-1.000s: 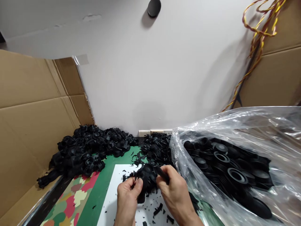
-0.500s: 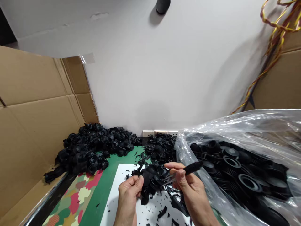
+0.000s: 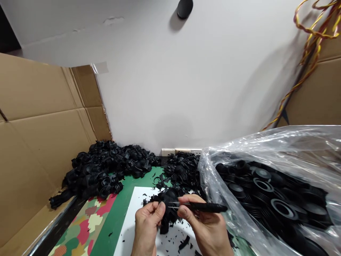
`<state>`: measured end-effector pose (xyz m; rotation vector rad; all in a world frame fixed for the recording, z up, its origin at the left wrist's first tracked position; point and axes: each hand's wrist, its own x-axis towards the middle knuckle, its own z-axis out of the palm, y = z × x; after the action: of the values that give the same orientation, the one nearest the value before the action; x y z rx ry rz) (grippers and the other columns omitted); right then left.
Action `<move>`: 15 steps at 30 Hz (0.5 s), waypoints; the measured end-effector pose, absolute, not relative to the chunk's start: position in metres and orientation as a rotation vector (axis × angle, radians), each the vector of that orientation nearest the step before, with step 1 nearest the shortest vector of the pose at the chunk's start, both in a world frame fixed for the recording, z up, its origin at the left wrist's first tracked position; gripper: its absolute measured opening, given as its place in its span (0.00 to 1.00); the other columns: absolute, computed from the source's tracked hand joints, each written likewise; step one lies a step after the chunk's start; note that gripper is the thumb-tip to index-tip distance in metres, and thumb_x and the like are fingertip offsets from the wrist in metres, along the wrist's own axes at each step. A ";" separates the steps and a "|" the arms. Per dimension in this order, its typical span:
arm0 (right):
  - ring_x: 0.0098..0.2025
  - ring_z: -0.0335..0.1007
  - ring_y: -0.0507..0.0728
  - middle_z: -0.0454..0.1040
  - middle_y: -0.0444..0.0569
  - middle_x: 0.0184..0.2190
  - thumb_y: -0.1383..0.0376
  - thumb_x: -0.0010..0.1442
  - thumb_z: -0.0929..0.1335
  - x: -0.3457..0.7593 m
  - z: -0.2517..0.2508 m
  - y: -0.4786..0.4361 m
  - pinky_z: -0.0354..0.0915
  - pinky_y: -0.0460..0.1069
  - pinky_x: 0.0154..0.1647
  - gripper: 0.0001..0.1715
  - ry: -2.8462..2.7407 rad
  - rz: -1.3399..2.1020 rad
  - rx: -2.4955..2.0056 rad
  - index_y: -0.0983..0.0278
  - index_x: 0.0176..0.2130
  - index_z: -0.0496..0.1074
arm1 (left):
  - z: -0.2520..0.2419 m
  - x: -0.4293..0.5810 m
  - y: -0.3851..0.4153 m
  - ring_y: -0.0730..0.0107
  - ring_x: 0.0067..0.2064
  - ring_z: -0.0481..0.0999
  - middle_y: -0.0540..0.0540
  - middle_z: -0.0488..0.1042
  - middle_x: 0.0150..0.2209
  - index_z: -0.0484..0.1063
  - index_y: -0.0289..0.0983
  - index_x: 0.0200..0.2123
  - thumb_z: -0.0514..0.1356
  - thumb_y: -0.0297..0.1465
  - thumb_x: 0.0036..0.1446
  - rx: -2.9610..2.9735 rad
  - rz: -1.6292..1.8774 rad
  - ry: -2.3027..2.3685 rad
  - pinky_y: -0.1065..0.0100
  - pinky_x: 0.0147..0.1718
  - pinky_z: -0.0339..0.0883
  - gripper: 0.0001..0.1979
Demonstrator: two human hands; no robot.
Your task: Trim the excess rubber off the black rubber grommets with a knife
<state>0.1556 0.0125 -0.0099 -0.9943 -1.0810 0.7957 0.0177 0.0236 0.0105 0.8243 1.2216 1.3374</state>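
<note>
Black rubber parts (image 3: 106, 163) lie heaped left of the white sheet (image 3: 136, 195). Over that sheet, your left hand (image 3: 147, 221) pinches a dark piece (image 3: 166, 210). Your right hand (image 3: 211, 227) grips a two-pronged tool (image 3: 209, 207), its prongs now swung level and in to the piece, apparently bringing both hands to one spot. Right of the sheet, a clear bag (image 3: 207, 170) holds more.

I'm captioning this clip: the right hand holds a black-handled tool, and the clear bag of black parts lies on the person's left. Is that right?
The side is wrong: the clear bag of black parts lies on the person's right, as the head view shows. The right hand does hold a black-handled tool.
</note>
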 end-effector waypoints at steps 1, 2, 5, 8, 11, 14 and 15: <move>0.28 0.73 0.57 0.77 0.52 0.31 0.58 0.49 0.74 0.155 -0.011 0.012 0.72 0.51 0.29 0.13 -1.065 0.799 -0.999 0.63 0.34 0.78 | 0.010 0.018 0.023 0.79 0.21 0.50 0.57 0.55 0.16 0.64 0.35 0.14 0.71 0.44 0.33 0.822 1.346 1.223 0.75 0.21 0.45 0.23; 0.27 0.73 0.57 0.77 0.51 0.30 0.58 0.49 0.74 0.154 -0.011 0.012 0.72 0.51 0.28 0.13 -1.050 0.805 -0.994 0.64 0.34 0.78 | 0.010 0.019 0.023 0.79 0.21 0.50 0.57 0.55 0.16 0.65 0.35 0.14 0.71 0.44 0.33 0.822 1.352 1.225 0.75 0.21 0.45 0.22; 0.24 0.73 0.57 0.77 0.49 0.25 0.58 0.49 0.74 0.151 -0.009 0.012 0.72 0.50 0.26 0.13 -1.018 0.815 -0.958 0.64 0.33 0.77 | 0.011 0.020 0.022 0.79 0.20 0.50 0.57 0.55 0.16 0.66 0.34 0.13 0.72 0.43 0.33 0.833 1.361 1.222 0.75 0.20 0.46 0.22; 0.23 0.73 0.56 0.75 0.47 0.22 0.59 0.51 0.73 0.149 -0.006 0.013 0.72 0.49 0.24 0.12 -1.053 0.801 -0.929 0.65 0.33 0.76 | 0.015 0.022 0.021 0.79 0.20 0.52 0.57 0.57 0.15 0.67 0.34 0.13 0.72 0.43 0.32 0.839 1.366 1.215 0.75 0.20 0.47 0.22; 0.22 0.72 0.55 0.75 0.46 0.22 0.59 0.53 0.72 0.147 -0.006 0.014 0.71 0.48 0.24 0.10 -1.111 0.714 -0.937 0.64 0.32 0.76 | 0.020 0.024 0.019 0.77 0.21 0.58 0.54 0.64 0.15 0.71 0.33 0.13 0.73 0.43 0.30 0.818 1.372 1.194 0.74 0.22 0.53 0.20; 0.22 0.71 0.54 0.74 0.46 0.22 0.60 0.55 0.71 0.144 -0.006 0.013 0.70 0.47 0.23 0.09 -1.156 0.578 -0.931 0.63 0.32 0.75 | 0.021 0.025 0.018 0.72 0.23 0.65 0.50 0.70 0.16 0.74 0.33 0.15 0.73 0.43 0.29 0.816 1.369 1.183 0.72 0.25 0.58 0.19; 0.22 0.70 0.53 0.73 0.45 0.23 0.61 0.56 0.70 0.142 -0.006 0.012 0.69 0.47 0.23 0.07 -1.186 0.530 -0.907 0.63 0.33 0.75 | 0.020 0.025 0.018 0.72 0.23 0.65 0.50 0.71 0.16 0.74 0.33 0.15 0.73 0.43 0.30 0.821 1.366 1.187 0.72 0.25 0.58 0.19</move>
<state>0.1421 0.0124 -0.0057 -0.9072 -1.1856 0.5299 0.0255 0.0178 0.0203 0.8208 1.1873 1.3662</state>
